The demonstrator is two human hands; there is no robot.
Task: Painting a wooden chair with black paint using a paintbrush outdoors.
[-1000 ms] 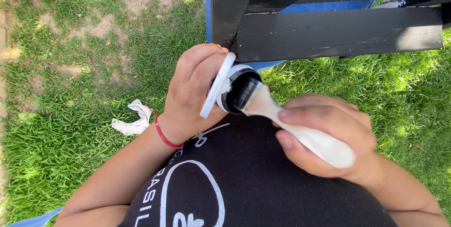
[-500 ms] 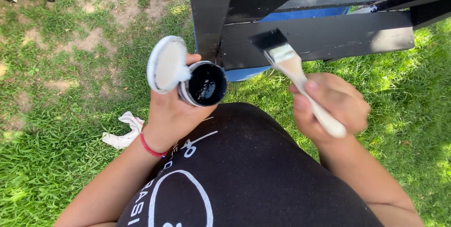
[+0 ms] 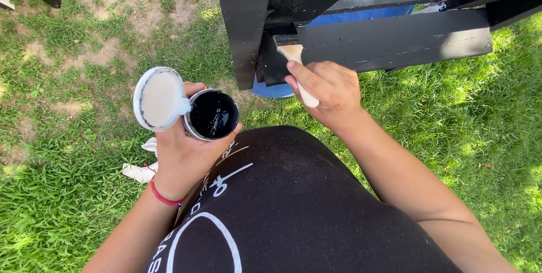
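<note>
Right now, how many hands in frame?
2. The left hand grips a round open tin of black paint and its white lid; the right hand holds a pale-handled paintbrush against black wood.

Brush (image 3: 296, 61) handle mostly hidden inside right hand (image 3: 330, 92). Black furniture (image 3: 389, 41) cut off at top & right edge. White rag (image 3: 141, 167) partly behind left wrist. Blue sheet (image 3: 276, 89) mostly covered.
</note>
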